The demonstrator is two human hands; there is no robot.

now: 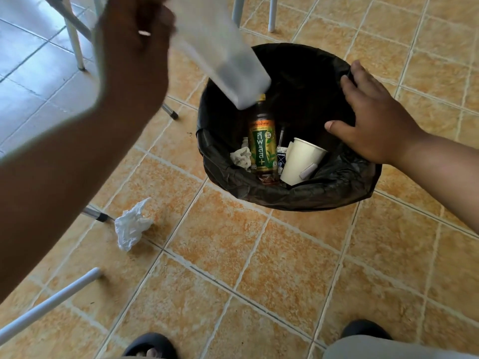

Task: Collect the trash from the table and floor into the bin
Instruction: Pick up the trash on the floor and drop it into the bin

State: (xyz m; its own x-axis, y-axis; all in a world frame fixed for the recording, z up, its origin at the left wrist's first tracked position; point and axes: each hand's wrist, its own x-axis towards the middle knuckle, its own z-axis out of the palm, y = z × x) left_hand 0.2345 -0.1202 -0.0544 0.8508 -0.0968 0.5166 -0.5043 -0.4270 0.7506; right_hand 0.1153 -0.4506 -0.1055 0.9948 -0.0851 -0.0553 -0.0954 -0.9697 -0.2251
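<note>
Plastic, clear and thin-walled, is what my left hand (134,47) holds: one clear container (220,53), tilted with its lower end over the mouth of the bin (285,195). My fingers seem to be wrapped round its upper end, but the blur hides exactly how they lie. I judge it light, empty and a little springy, likely to buckle if squeezed, so a hold near the stiffer end suits it, and a loose one will do.

My right hand (373,120) lies flat on the far right rim of the bin, fingers straight and spread and thumb out, pressing on the black liner (344,177) and gripping nothing.

Inside the bin I count one tea bottle (261,141) standing upright, one paper cup (300,159) leaning beside it, one crumpled tissue (241,158) to the bottle's left, and one small dark packet (281,156) between bottle and cup.

On the tiled floor (259,255), left of the bin and well apart from it, lies one white crumpled wad (132,224), just beside a table leg (96,215). It looks soft and nearly weightless; a pinch anywhere on its folds should lift it. It is the only trash I can see outside the bin.
</note>
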